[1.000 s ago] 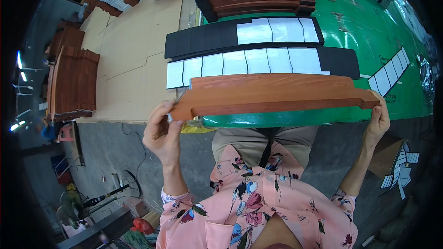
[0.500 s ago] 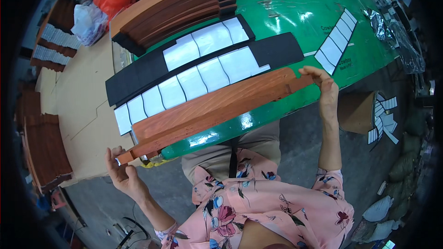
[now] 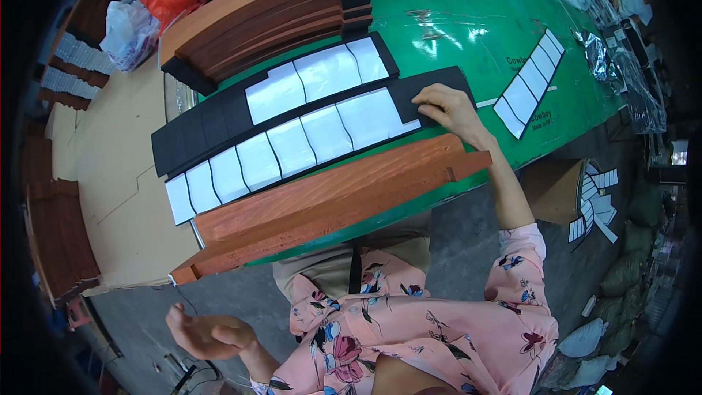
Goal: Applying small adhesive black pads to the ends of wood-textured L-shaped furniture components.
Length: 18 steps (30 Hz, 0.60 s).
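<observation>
A long reddish-brown wooden piece (image 3: 329, 194) lies along the near edge of the table, its left end jutting past the edge. Behind it rests a black strip (image 3: 398, 95), partly covered by white backing paper (image 3: 303, 143) cut into sections. My right hand (image 3: 450, 111) hovers at the strip's right end, fingers bent and thumb a little apart, with nothing visible between them. Whether its fingertips touch the strip is unclear. My left hand (image 3: 212, 333) hangs in the air below the wooden piece's left end, empty, fingers loosely curled and thumb apart.
A second black strip with white backing (image 3: 322, 73) lies farther back, before a stack of curved brown pieces (image 3: 270, 18). A narrow white-backed strip (image 3: 530, 84) lies at right on the green tabletop (image 3: 468, 29). Below stands a cardboard bin (image 3: 552, 190) with white scraps.
Both hands have let go of the wooden piece, which now rests lower on the table edge. My right hand moved left onto the black strip's end; my left hand dropped toward me.
</observation>
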Each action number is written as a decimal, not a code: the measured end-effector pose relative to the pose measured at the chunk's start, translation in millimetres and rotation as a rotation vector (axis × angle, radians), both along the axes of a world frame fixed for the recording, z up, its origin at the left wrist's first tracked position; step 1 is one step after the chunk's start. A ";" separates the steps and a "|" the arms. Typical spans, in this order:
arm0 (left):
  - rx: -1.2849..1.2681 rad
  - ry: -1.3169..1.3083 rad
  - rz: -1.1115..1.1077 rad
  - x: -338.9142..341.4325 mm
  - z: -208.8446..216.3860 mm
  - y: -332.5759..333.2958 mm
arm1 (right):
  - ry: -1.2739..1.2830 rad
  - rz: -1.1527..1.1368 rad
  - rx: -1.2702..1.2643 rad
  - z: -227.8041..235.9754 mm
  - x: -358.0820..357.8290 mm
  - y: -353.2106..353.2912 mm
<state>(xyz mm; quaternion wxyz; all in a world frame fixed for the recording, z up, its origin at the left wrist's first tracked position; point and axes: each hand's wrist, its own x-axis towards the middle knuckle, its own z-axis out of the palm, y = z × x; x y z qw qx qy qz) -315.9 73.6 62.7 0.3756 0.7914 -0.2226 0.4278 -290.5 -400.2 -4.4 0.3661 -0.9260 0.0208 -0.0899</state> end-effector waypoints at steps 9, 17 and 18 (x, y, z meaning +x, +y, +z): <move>0.498 -0.264 -0.016 4.3 3.6 -7.2 | 0.037 0.147 -0.418 -8.0 2.1 -2.7; 0.090 -0.123 -0.022 20.6 20.8 5.5 | 0.183 0.170 -0.175 21.4 24.6 -9.6; 0.106 -0.177 0.016 17.8 18.3 5.9 | 0.288 0.120 -0.120 28.3 27.9 -3.3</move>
